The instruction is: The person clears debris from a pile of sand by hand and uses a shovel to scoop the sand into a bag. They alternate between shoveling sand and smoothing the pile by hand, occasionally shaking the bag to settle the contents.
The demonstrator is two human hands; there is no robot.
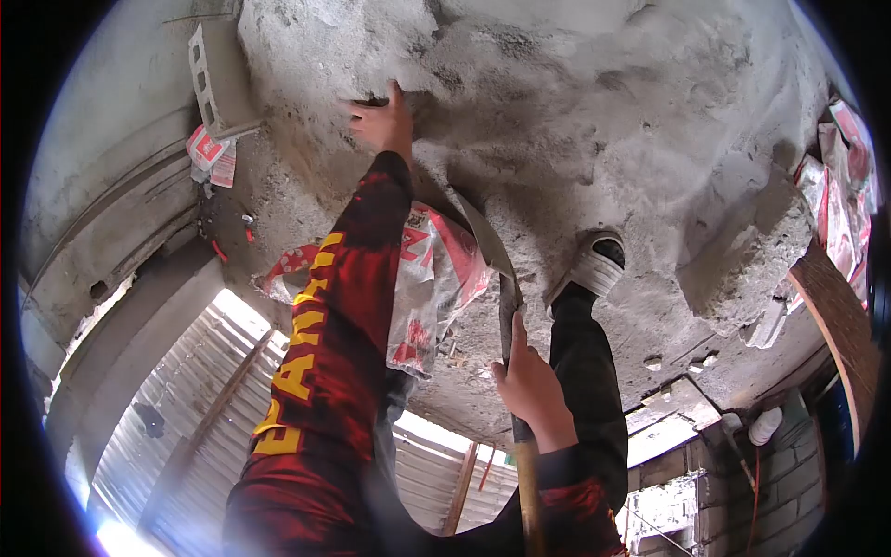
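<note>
Gray powdery pile (594,139): fills the upper part of the view; its left edge falls near the block, and its surface runs toward the person's foot.
Corrugated sheeting (215,455): lower left, beyond the ground's near edge, with bright light along its top.
Shovel (525,483): wooden handle low in the middle, metal shaft above it, the blade narrow from this angle and slanting up-left to the foot of the pile; a wide gap of gray ground separates its upper end from the shoe.
Rough gray lump (752,265): right of the pile, its broken lower edge facing the person.
Torn sack (413,288): red and white, between the left sleeve and the blade, partly covered by the sleeve; whether it touches the blade, I cannot tell.
Hollow block (223,93): upper left, upright against the pile's border, a crumpled wrapper (212,153) just below.
Right hand (536,390): wrapped on the shovel's metal shaft, index finger laid along it.
Left hand (380,125): unclenched, fingers spread at the pile's surface; contact is unclear.
Shoe (596,265): on the gray ground, right of the blade.
Red scraps (219,249): small, left of the sack.
</note>
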